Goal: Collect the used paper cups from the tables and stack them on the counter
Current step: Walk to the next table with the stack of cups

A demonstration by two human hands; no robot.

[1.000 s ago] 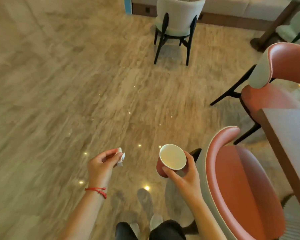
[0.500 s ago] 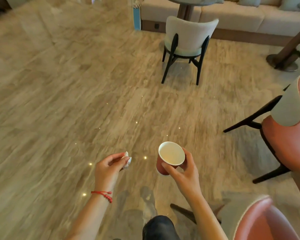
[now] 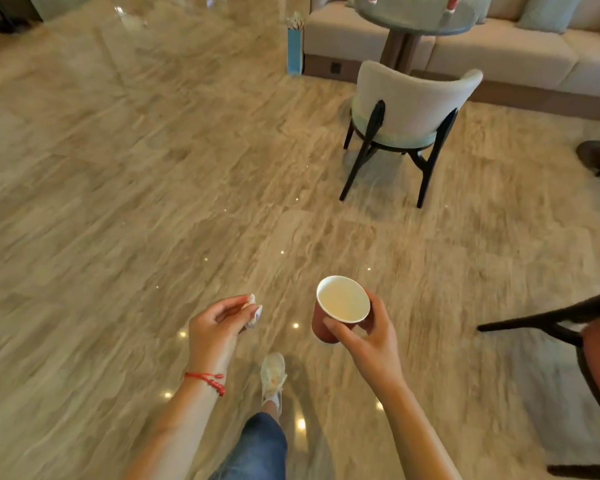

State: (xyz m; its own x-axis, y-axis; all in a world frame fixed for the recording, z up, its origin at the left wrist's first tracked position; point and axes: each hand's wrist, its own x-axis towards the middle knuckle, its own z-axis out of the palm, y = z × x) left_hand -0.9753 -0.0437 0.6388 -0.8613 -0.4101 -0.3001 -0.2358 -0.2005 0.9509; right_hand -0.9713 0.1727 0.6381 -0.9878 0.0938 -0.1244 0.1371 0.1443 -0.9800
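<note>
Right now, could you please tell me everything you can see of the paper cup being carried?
The paper cup is red on the outside and cream-white inside, with a thin rolled white rim. It looks empty, and its inside looks clean. It is held roughly upright, tilted slightly so its open mouth faces the camera. The right hand grips it from the side, thumb across the near wall just under the rim, fingers wrapped round the far side. It hangs in mid-air over the polished floor, touching nothing else.

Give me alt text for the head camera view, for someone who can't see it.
A person walking over a glossy stone-look floor holds an empty red paper cup in the right hand and pinches a crumpled white tissue in the left hand. Ahead stand a cream chair, a round table and a beige sofa.
</note>
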